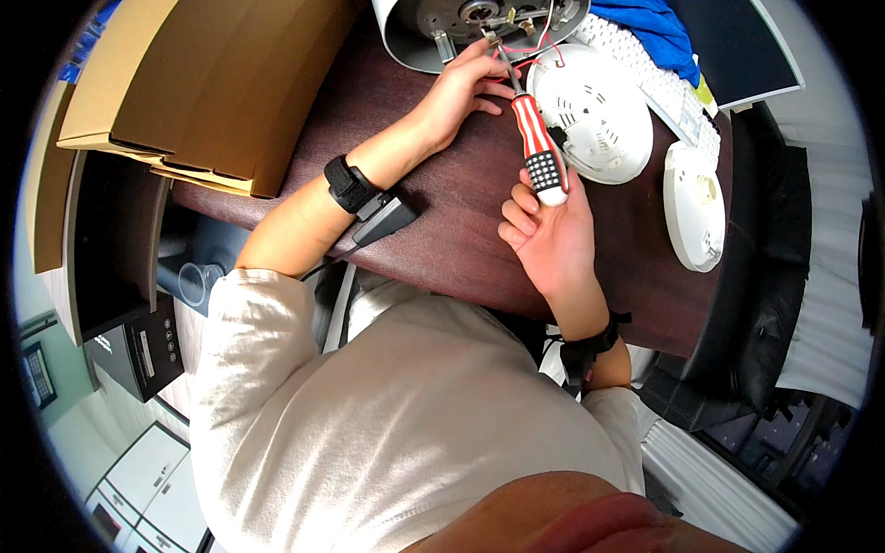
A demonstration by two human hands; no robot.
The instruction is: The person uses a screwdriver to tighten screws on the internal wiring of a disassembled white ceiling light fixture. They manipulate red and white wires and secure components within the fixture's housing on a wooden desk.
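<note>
My right hand (560,241) grips the end of a screwdriver (535,138) with a red-and-white striped handle and a black-and-white checked grip. Its shaft points up and to the left, into an opened round appliance (406,41) with a pale shell and metal parts inside. At the shaft's tip, my left hand (454,100) has its thumb and index finger closed together by the metal parts. Whatever they pinch is too small to make out. Red and white wires run from the appliance toward a round white plastic cover (599,115), which lies just right of the screwdriver.
A second white plastic piece (693,207) lies near the table's right edge. Behind the covers are a white keyboard (636,64), a blue cloth (650,28) and a screen (737,46). A large cardboard box (212,92) fills the left side. A black device (385,221) sits beside my left wrist.
</note>
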